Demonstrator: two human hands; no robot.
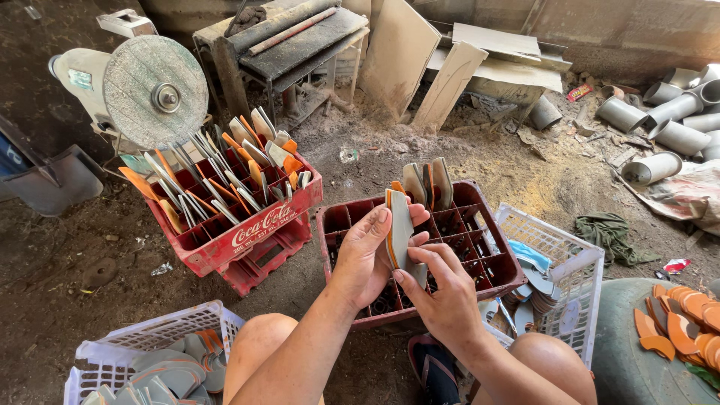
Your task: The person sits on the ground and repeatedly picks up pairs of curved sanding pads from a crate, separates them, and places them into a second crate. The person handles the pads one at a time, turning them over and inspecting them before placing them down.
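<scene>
both hands, left hand and right hand, in closed grip on grey-orange curved pieces; keep edges aligned above dark red crate.

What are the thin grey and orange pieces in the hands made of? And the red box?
Grey and orange flat pieces: probably rubber or foam sheet; matte, thin, layered edges, though the look leaves it open. Dark red divided crate: moulded plastic, by its thin grid walls and slightly shiny, dusty surface.

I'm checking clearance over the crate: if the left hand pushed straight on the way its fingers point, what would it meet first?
The left hand points up and away, holding a grey-and-orange sole piece. Straight on, it would probably first meet the upright soles in the dark red crate, though depth is unclear.
</scene>
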